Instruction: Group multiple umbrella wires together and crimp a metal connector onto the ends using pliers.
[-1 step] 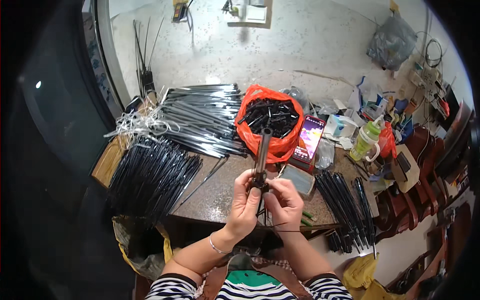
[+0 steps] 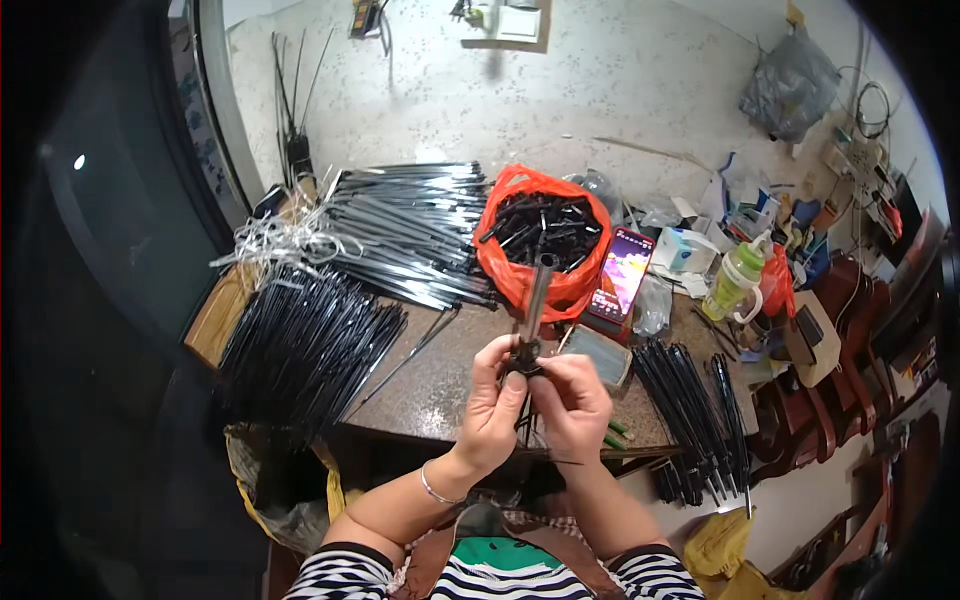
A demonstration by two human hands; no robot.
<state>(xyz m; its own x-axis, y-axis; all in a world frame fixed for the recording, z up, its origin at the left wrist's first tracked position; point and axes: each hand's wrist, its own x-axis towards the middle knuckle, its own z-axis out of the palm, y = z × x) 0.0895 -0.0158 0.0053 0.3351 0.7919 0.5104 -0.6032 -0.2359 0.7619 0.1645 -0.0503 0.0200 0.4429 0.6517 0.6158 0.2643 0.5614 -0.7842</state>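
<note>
A dark metal tube (image 2: 539,295) with a black hub (image 2: 524,355) at its lower end, resembling an umbrella shaft, points up and away from me over the table's front edge. My left hand (image 2: 492,415) grips the hub from the left, thumb on its near side. On the other side my right hand (image 2: 573,405) is closed, its thumb and fingertips pinched at the hub. Thin black rods hang down between the hands; what the right fingertips pinch is partly hidden. Beyond the tube's open end stands a red plastic bag (image 2: 499,265) full of short black parts.
Left on the table lie a heap of thin black rods (image 2: 305,355), a stack of shiny dark strips (image 2: 410,230) and white ties (image 2: 285,240). To the right are a phone (image 2: 624,272), a grey tray (image 2: 594,357), bundled black rods (image 2: 685,415) and a green-topped bottle (image 2: 735,280).
The tube's upper end leans slightly farther right, and the view has shifted a little. Both hands keep hold at the hub, the right fingers closing in slightly.
</note>
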